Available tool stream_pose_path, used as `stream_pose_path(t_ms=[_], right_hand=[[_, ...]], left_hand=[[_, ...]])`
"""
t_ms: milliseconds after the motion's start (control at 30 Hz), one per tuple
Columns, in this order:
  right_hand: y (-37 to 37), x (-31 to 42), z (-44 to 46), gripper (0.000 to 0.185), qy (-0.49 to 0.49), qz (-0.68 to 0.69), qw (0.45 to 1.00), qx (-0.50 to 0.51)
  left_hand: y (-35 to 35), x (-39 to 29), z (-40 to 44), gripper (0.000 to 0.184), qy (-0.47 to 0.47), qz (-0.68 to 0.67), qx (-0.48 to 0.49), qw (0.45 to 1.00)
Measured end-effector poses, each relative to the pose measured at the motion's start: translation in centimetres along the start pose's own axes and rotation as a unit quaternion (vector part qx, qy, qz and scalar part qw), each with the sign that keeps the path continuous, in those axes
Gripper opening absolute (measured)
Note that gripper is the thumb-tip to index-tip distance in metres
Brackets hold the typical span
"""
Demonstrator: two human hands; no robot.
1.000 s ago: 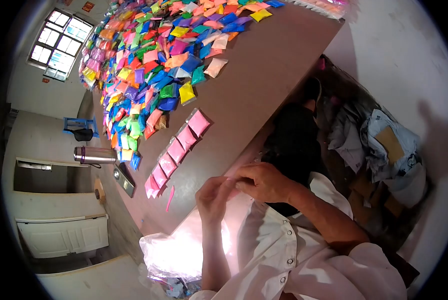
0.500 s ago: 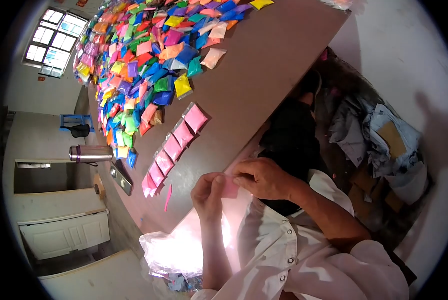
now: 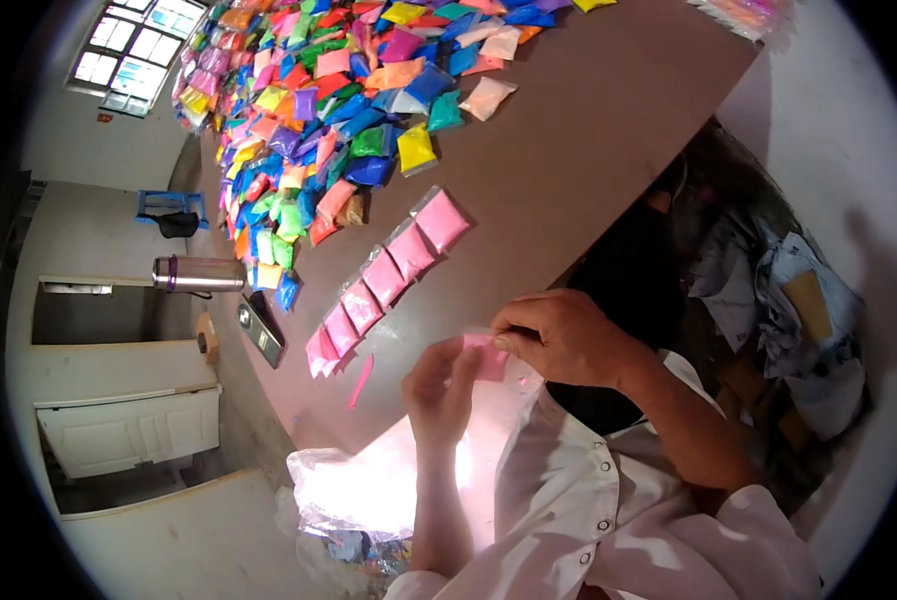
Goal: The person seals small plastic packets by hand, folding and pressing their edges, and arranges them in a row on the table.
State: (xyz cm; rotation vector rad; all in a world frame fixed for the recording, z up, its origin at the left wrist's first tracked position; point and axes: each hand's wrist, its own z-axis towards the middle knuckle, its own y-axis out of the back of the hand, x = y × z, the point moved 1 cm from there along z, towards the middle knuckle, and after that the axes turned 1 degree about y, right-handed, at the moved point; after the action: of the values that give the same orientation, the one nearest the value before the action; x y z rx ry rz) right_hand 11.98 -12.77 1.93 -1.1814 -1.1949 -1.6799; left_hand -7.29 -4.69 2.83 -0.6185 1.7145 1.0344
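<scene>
A small pink packet [image 3: 488, 357] is pinched between my two hands over the table's near edge. My left hand [image 3: 441, 388] grips its left side between thumb and fingers. At the packet's upper right, the thumb and fingertips of my right hand [image 3: 561, 336] are closed on its edge. Several pink packets [image 3: 382, 277] lie in a slanting row on the table, beyond my hands. Between that row and my left hand lies a thin pink strip [image 3: 362, 380].
A large heap of colourful packets [image 3: 369, 100] covers the far side of the brown table [image 3: 589, 150]. A phone [image 3: 260, 330] and a steel flask [image 3: 199, 274] stand along the left edge. Clear plastic [image 3: 354, 490] lies by my left forearm; wrapping scraps [image 3: 809, 300] are at right.
My view has shifted, so the table and packets appear farther right and slightly higher. Both hands still hold the pink packet, its top edge now near my right fingertips.
</scene>
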Motion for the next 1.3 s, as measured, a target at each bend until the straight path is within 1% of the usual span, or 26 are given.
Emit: stream_pose_path(t_ms=[33,67,100,133,167,200,233,267,300,333,367,400,433,467,500,567,600,700,767,800,867,933,1067,1133,1200,1300], right_hand=[[0.0,0.0,0.4,0.014,0.019,-0.044,0.999,0.007],[0.0,0.0,0.8,0.013,0.038,-0.089,0.995,0.013],[0.1,0.0,1.2,0.013,0.039,-0.087,0.995,0.016],[0.4,0.1,1.8,0.013,0.048,-0.127,0.991,0.018],[0.6,0.2,2.3,0.014,0.058,-0.166,0.984,0.020],[0.6,-0.1,2.7,0.014,0.061,-0.165,0.984,0.023],[0.6,-0.5,3.1,0.012,0.070,-0.204,0.976,0.017],[0.5,-0.8,3.3,0.012,0.078,-0.244,0.967,0.010],[0.4,-0.9,3.4,0.012,0.079,-0.243,0.967,0.012],[0.3,-1.0,3.4,0.012,0.075,-0.238,0.968,-0.018],[0.3,-1.1,3.4,0.013,0.070,-0.233,0.969,-0.048],[0.2,-1.3,3.3,0.013,0.069,-0.234,0.969,-0.047],[0.1,-1.5,3.1,0.013,0.060,-0.231,0.968,-0.072],[0.0,-1.6,2.9,0.014,0.051,-0.229,0.967,-0.097],[-0.1,-1.7,2.8,0.014,0.049,-0.232,0.967,-0.096],[-0.3,-1.7,2.5,0.012,0.054,-0.210,0.968,-0.128],[-0.2,-1.9,2.3,0.012,0.054,-0.212,0.967,-0.128],[0.0,-2.1,1.5,0.016,0.078,-0.191,0.972,-0.114],[-0.2,-1.7,1.2,0.013,0.150,-0.258,0.943,-0.151],[-0.3,-1.9,1.1,0.013,0.149,-0.259,0.942,-0.153],[-0.8,-2.3,0.9,0.015,0.181,-0.274,0.937,-0.121],[-1.0,-2.4,0.8,0.014,0.182,-0.270,0.936,-0.132],[-1.3,-2.5,0.3,0.010,0.173,-0.265,0.939,-0.139],[-1.3,-2.5,0.1,0.011,0.166,-0.270,0.939,-0.134],[-1.2,-2.3,0.1,0.012,0.159,-0.274,0.940,-0.127],[-0.6,-1.7,0.4,0.017,0.191,-0.261,0.935,-0.148]], left_hand=[[0.4,0.0,-0.1,0.015,-0.010,0.070,-0.023,0.997],[1.1,0.2,-0.2,0.015,-0.014,0.076,-0.064,0.995],[2.1,0.8,-0.4,0.015,-0.016,0.082,-0.104,0.991],[3.5,2.3,-0.2,0.019,-0.089,0.099,-0.134,0.982],[5.1,3.1,-0.1,0.016,-0.127,0.188,-0.162,0.960],[6.6,3.9,-0.2,0.015,-0.124,0.252,-0.201,0.939],[7.9,4.7,-0.3,0.014,-0.119,0.313,-0.238,0.911],[9.1,5.5,-0.5,0.014,-0.118,0.314,-0.241,0.911],[10.1,6.1,-0.7,0.012,-0.146,0.387,-0.255,0.874],[10.8,6.5,-1.0,0.011,-0.173,0.458,-0.267,0.830],[11.3,7.0,-1.3,0.011,-0.172,0.457,-0.267,0.831],[11.6,7.6,-1.6,0.012,-0.151,0.451,-0.255,0.842],[11.6,7.9,-1.8,0.012,-0.129,0.444,-0.241,0.853],[11.3,7.9,-2.0,0.012,-0.136,0.452,-0.245,0.847],[10.9,7.9,-2.0,0.012,-0.135,0.450,-0.243,0.849],[9.9,7.5,-1.9,0.012,-0.162,0.439,-0.230,0.853],[9.1,7.0,-1.7,0.012,-0.162,0.438,-0.230,0.854],[5.9,5.2,-1.5,0.011,-0.204,0.429,-0.186,0.860],[4.0,4.6,-1.4,0.010,-0.192,0.374,-0.186,0.888],[3.5,4.8,-1.2,0.012,-0.229,0.385,-0.189,0.874],[2.8,4.6,-1.1,0.013,-0.222,0.384,-0.177,0.879],[2.9,4.6,-1.2,0.016,-0.194,0.377,-0.157,0.892],[3.0,4.9,-1.6,0.021,-0.224,0.397,-0.151,0.877],[3.0,5.0,-1.8,0.028,-0.225,0.395,-0.135,0.880],[3.0,4.6,-2.0,0.028,-0.236,0.404,-0.126,0.875],[3.2,4.7,-2.3,0.025,-0.253,0.411,-0.112,0.868]])
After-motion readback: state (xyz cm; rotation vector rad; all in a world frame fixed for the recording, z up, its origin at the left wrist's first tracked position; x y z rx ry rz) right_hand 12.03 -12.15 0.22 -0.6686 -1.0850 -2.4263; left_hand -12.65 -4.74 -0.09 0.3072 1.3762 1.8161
